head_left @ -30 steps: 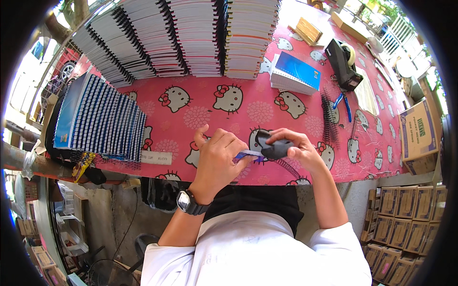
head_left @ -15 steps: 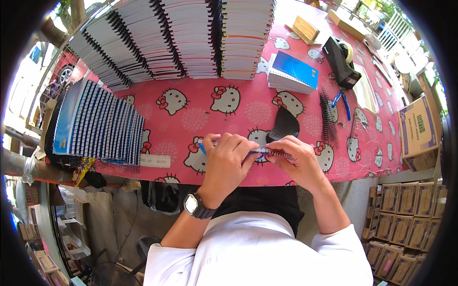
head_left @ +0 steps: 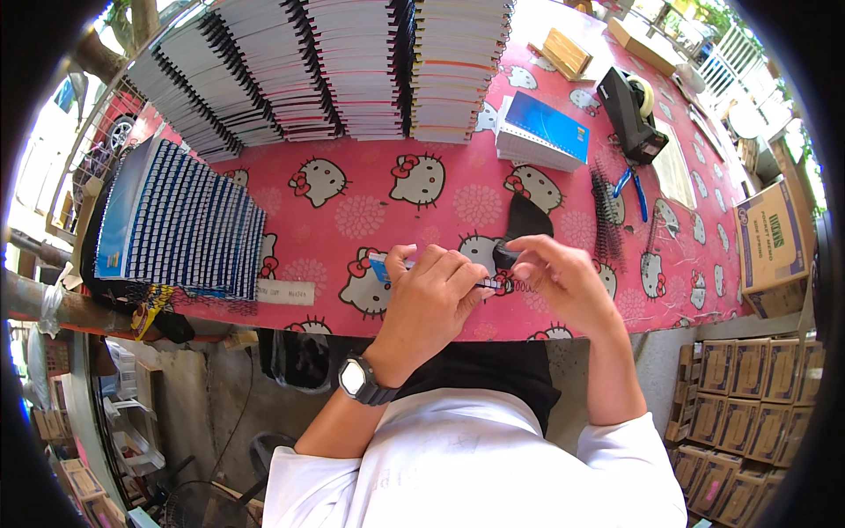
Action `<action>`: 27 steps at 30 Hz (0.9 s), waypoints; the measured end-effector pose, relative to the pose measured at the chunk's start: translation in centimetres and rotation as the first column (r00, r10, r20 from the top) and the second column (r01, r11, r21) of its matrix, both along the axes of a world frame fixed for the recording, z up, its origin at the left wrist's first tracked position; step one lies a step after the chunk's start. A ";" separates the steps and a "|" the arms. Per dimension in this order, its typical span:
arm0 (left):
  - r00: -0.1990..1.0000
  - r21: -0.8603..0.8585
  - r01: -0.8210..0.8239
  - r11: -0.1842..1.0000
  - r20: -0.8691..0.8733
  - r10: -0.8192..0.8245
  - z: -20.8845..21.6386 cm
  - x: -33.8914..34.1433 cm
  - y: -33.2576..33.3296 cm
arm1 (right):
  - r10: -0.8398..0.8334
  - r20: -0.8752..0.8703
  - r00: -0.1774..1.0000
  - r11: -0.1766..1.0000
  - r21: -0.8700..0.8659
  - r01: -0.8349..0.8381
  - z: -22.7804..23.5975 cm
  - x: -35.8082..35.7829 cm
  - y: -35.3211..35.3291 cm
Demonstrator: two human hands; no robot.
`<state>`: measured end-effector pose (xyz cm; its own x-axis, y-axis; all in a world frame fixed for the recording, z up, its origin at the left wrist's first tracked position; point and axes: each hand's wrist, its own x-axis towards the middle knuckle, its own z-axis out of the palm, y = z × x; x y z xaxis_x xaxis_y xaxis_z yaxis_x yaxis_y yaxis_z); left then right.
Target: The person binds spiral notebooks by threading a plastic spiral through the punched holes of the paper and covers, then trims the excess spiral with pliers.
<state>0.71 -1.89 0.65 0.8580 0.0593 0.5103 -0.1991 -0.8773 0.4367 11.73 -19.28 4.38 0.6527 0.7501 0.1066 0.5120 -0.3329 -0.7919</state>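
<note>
Both bend inward — left hand [head_left: 426, 297] clasping a blue notebook [head_left: 379, 267], right hand [head_left: 570, 286] half-curled by a coil [head_left: 525, 286], hold unclear.

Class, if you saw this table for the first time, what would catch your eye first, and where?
Probably the tall notebook stacks lined up along the far side of the pink tablecloth, and the blue pile at its left end. Then, at the near edge, the left hand grips a mostly hidden blue notebook, the right hand beside it.
</note>
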 end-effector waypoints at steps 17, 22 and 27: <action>0.989 -0.031 -0.144 0.989 0.032 0.145 0.4 0.6 -0.7 | -0.645 0.604 0.468 0.317 -0.345 0.883 -4.9 19.0 -9.7; 0.991 -0.078 -0.128 0.989 0.020 0.129 1.0 0.8 -0.7 | -0.528 0.596 0.605 0.283 -0.548 0.787 -5.9 22.8 -12.0; 0.982 -0.102 -0.181 0.978 0.028 0.185 0.4 0.8 -0.6 | -0.696 -0.143 0.704 0.715 -0.039 0.698 -3.8 19.9 -14.0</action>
<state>1.50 -2.46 1.03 0.8087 0.2655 0.5250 -0.0564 -0.8532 0.5184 31.62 -33.25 0.54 0.9971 0.0744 -0.0175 0.0252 -0.5366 -0.8434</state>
